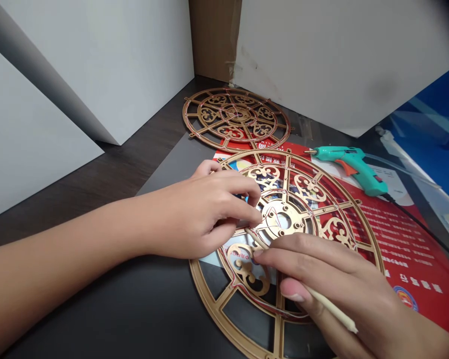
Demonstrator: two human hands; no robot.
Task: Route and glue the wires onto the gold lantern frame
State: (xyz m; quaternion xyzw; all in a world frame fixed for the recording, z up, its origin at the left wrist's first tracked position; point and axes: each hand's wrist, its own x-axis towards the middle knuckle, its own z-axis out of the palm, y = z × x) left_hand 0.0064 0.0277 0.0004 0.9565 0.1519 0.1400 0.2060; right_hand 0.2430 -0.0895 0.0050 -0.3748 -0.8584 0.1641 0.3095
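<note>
A round gold-coloured openwork wheel (344, 209) lies flat in front of me, with thin wire running along its spokes. My left hand (202, 209) rests on its left side, fingers pinched together near the hub on the thin wire. My right hand (344, 289) lies over the wheel's lower right part and grips a thin pale stick (333, 309), whose tip points at the hub beside my left fingers.
A second gold wheel (236, 117) lies farther back near the white boards. A teal glue gun (353, 167) with a black cord rests on a red printed sheet (407, 249) at the right. Dark tabletop (127, 309) shows at the lower left.
</note>
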